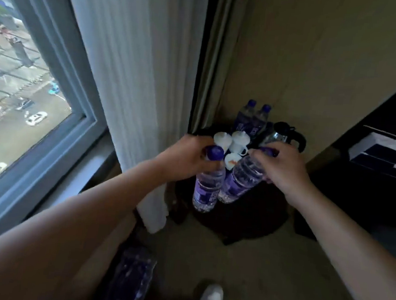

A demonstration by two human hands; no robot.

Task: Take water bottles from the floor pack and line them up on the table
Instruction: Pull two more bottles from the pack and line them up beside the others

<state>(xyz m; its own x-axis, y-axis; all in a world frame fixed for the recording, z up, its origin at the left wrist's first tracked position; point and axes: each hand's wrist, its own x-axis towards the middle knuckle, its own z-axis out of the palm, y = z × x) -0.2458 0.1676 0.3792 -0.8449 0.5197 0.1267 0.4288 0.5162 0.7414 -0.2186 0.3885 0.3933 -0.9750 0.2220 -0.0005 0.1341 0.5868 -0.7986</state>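
My left hand (188, 157) grips a clear water bottle (206, 190) with a purple label and purple cap near its neck. My right hand (280, 167) holds a second such bottle (238, 181), tilted, its cap under my fingers. Both bottles hang side by side over the near part of a small dark round table (253, 217). Two more purple-capped bottles (252, 118) stand upright together at the table's far side. The plastic-wrapped floor pack (133, 280) lies on the carpet at the bottom, left of my shoe.
White cups (231, 140) and a kettle with a black handle (286, 136) stand on the table behind the held bottles. A white curtain (136, 77) and window are at left, the beige wall behind, a dark shelf unit (383, 154) at right. My white shoe (211, 299) is below.
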